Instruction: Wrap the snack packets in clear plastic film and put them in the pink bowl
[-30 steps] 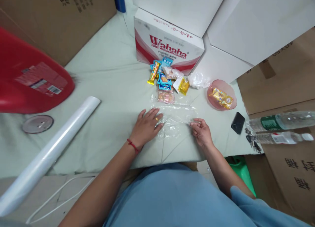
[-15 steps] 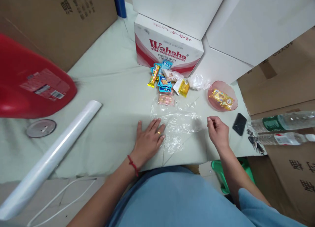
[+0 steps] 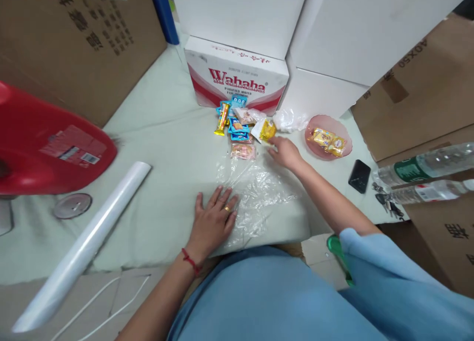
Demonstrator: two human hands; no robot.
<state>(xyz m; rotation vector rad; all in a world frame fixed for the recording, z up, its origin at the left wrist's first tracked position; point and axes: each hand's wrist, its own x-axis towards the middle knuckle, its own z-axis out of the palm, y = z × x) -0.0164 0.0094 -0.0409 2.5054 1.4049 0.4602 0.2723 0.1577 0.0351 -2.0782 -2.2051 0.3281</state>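
My left hand lies flat on the table with its fingers spread, beside and partly over the left edge of a clear plastic sheet. My right hand reaches over the sheet, with thumb and forefinger apart at the lower edge of a yellow snack packet. Whether the fingertips touch the packet I cannot tell. Left of it lie a pink snack packet, several blue snack packets and a yellow stick-shaped wrapper. A pink translucent bowl holds yellow packets, right of my right hand.
A Wahaba-style white and red carton stands behind the snacks, beside crumpled clear plastic. At right are a black phone-like box, keys and plastic bottles. A plastic film roll and red jug occupy the left.
My right hand has moved forward and left, from the sheet's right side to the yellow packet, and its closed fingers have parted. My left hand stays flat on the table. The view has shifted slightly.
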